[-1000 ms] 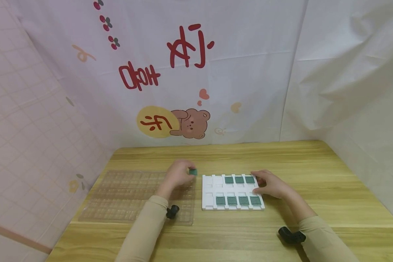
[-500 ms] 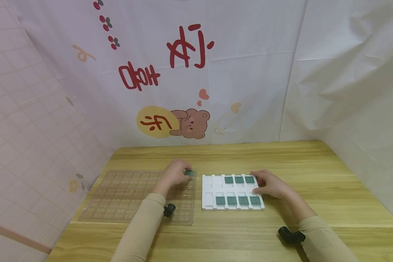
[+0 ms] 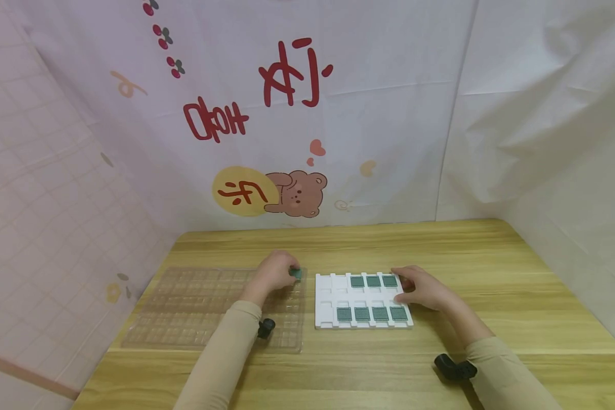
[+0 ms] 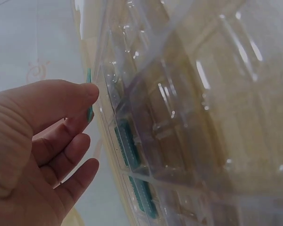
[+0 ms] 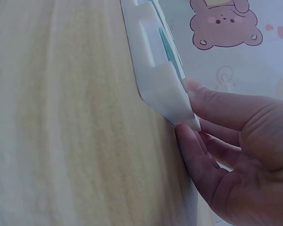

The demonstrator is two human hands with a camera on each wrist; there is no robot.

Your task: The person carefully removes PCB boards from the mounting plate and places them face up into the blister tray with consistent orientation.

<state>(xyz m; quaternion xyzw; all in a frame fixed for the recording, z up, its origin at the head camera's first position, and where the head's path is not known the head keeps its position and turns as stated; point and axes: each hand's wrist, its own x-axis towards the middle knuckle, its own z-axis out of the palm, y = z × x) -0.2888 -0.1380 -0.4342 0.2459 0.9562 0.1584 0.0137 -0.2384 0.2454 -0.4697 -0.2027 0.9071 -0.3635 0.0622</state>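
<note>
My left hand (image 3: 275,272) pinches a thin green square chip (image 3: 296,274) between thumb and fingers, over the far right corner of a transparent plastic tray (image 3: 184,307). In the left wrist view the held chip (image 4: 90,114) appears edge-on beside that tray's rim, and two more green chips (image 4: 127,143) sit in its pockets. To the right lies a white tray (image 3: 376,297) with green chips in two rows; its leftmost pockets hold none. My right hand (image 3: 424,287) grips the white tray's right edge, with thumb and fingers at its corner in the right wrist view.
Both trays lie side by side on a wooden table (image 3: 359,370), a narrow gap between them. A white printed cloth (image 3: 389,114) hangs behind the table and along its sides. A black wrist device (image 3: 455,368) sits by the right sleeve.
My left hand has moved slightly left and lower with the chip, from the gap between the trays to over the transparent tray's corner. My right hand keeps its grip on the white tray.
</note>
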